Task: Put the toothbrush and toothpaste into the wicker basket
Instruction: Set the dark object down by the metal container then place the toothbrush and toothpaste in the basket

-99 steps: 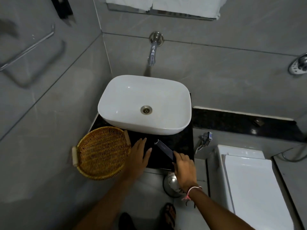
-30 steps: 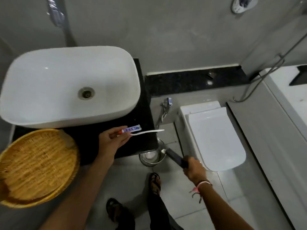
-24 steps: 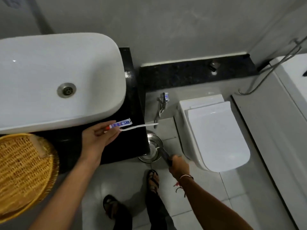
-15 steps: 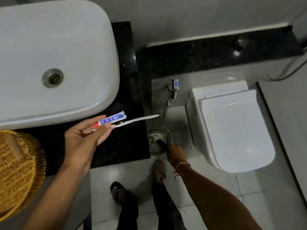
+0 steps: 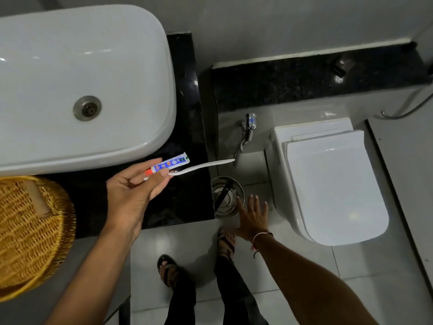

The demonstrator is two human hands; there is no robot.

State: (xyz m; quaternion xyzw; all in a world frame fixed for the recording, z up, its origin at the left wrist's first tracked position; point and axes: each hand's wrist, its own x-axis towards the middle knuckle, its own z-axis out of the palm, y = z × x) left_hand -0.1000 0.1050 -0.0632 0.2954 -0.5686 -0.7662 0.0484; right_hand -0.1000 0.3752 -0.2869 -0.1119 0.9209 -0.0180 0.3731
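My left hand [image 5: 131, 195] holds a white toothbrush [image 5: 206, 165] and a small blue-and-white toothpaste tube [image 5: 171, 163] with a red cap, pinched together above the black counter [image 5: 185, 127]. The wicker basket [image 5: 30, 233] sits at the left edge of the counter, a hand's width left of my left hand. My right hand [image 5: 251, 216] is down near the floor with fingers spread and nothing in it, beside a steel bin [image 5: 226, 198] that has a dark wrapper [image 5: 223, 192] inside.
A white basin [image 5: 82, 73] fills the counter's back left. A white toilet [image 5: 328, 181] with closed lid stands on the right, with a valve [image 5: 249, 127] on the wall between. My sandalled feet [image 5: 199, 261] stand on the tiled floor.
My right hand has let go of the dark wrapper into the steel bin and opened. My left hand keeps holding the toothbrush and toothpaste; the view shifted from the basin toward the floor.
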